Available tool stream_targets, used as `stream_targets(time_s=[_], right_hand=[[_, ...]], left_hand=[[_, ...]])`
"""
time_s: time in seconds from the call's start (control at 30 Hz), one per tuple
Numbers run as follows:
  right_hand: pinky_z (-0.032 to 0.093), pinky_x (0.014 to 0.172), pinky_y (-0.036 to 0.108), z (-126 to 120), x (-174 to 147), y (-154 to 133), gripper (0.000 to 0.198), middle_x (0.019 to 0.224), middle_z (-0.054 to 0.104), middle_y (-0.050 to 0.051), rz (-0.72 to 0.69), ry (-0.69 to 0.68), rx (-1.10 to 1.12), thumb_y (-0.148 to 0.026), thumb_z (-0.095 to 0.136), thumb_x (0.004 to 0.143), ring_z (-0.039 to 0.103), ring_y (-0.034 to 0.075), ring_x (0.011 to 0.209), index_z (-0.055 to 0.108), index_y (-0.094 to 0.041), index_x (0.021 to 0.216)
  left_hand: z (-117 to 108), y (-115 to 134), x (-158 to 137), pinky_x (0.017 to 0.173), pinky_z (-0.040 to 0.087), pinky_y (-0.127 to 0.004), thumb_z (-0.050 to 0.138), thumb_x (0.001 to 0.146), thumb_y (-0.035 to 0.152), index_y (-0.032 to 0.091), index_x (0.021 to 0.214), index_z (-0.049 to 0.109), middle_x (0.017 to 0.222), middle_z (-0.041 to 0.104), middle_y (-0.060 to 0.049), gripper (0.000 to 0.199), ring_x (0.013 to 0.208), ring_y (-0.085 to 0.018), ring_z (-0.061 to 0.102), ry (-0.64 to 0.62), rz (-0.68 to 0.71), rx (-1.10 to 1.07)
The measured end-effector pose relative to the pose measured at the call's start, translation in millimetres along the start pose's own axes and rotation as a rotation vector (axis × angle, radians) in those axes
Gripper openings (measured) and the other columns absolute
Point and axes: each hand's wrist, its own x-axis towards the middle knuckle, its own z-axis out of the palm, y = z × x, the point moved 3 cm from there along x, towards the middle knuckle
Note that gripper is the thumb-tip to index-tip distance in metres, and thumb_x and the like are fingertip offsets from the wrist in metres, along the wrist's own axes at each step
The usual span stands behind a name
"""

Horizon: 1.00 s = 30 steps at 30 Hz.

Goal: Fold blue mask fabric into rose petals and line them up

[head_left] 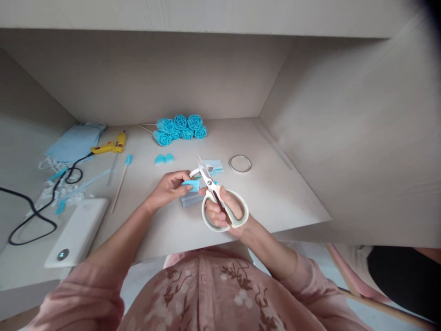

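My left hand (171, 187) pinches a small blue piece of fabric (191, 185) between thumb and fingers, above the middle of the desk. In my right hand (225, 209) is a pair of scissors (237, 220) with cream handles, fingers through the loops. Its blades point away from me, beside the blue piece; whether they touch it I cannot tell. Beyond the blades lies a stack of cut blue fabric pieces (215, 166). Under my hands is a bluish flat piece (191, 199), partly hidden. Two rounded blue petals (164, 159) lie farther back.
Several blue fabric roses (182, 128) lie by the back wall. A metal ring (240, 163) is at right. On the left are a yellow glue gun (113, 145) with black cord, face masks (74, 141), a blue-tipped stick (121, 184), white scraps and a white power bank (78, 232).
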Motion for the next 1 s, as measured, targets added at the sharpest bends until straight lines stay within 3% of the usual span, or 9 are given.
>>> stream_targets(time_s=[0.3,0.47,0.57,0.7,0.83,1.0], right_hand=[[0.024,0.033,0.015,-3.1,-3.0,3.4,0.054,0.057,0.045,-0.009,-0.061,0.077,-0.116,-0.064,0.075,0.072,0.029,0.002,0.041,0.065,-0.017,0.096],[0.030,0.037,0.017,3.9,-9.6,-12.4,0.047,0.053,0.048,-0.009,-0.258,0.301,-0.476,-0.051,0.079,0.073,0.037,0.003,0.040,0.066,-0.016,0.101],[0.031,0.038,0.018,5.4,-12.1,-19.3,0.043,0.052,0.047,-0.008,-0.319,0.391,-0.562,-0.047,0.078,0.074,0.039,0.004,0.040,0.066,-0.016,0.100],[0.026,0.036,0.016,2.9,-12.3,-22.5,0.044,0.057,0.046,-0.007,-0.347,0.331,-0.415,-0.053,0.074,0.078,0.037,0.004,0.042,0.066,-0.016,0.100],[0.023,0.034,0.014,-0.1,-8.8,-22.1,0.048,0.060,0.042,-0.008,-0.291,0.220,-0.197,-0.059,0.073,0.076,0.029,0.003,0.044,0.066,-0.017,0.099],[0.018,0.030,0.013,4.8,-6.9,-24.8,0.051,0.055,0.034,-0.011,-0.223,0.101,-0.049,-0.062,0.076,0.071,0.018,0.003,0.042,0.065,-0.017,0.092]], left_hand=[[-5.4,3.5,4.3,0.063,0.037,-0.024,0.073,0.078,0.035,0.016,0.065,0.054,0.069,0.052,0.001,0.029,0.066,-0.012,0.047,0.116,-0.002,0.084],[-11.3,6.6,4.7,0.060,0.035,-0.024,0.075,0.073,0.035,0.017,0.064,0.055,0.067,0.051,0.001,0.030,0.065,-0.012,0.045,0.226,0.010,0.126],[-13.9,7.4,4.3,0.060,0.036,-0.024,0.076,0.072,0.036,0.017,0.065,0.057,0.068,0.054,0.000,0.028,0.065,-0.013,0.046,0.289,0.024,0.142],[-16.0,6.3,4.0,0.059,0.035,-0.025,0.076,0.071,0.036,0.018,0.064,0.057,0.066,0.054,0.000,0.028,0.063,-0.012,0.045,0.326,0.030,0.150],[-15.3,5.6,3.3,0.059,0.034,-0.025,0.074,0.073,0.032,0.018,0.064,0.056,0.065,0.052,0.001,0.024,0.062,-0.012,0.044,0.321,0.059,0.172],[-12.4,9.2,2.6,0.059,0.033,-0.026,0.067,0.076,0.024,0.019,0.064,0.056,0.064,0.052,0.001,0.017,0.062,-0.013,0.045,0.295,0.135,0.338]])
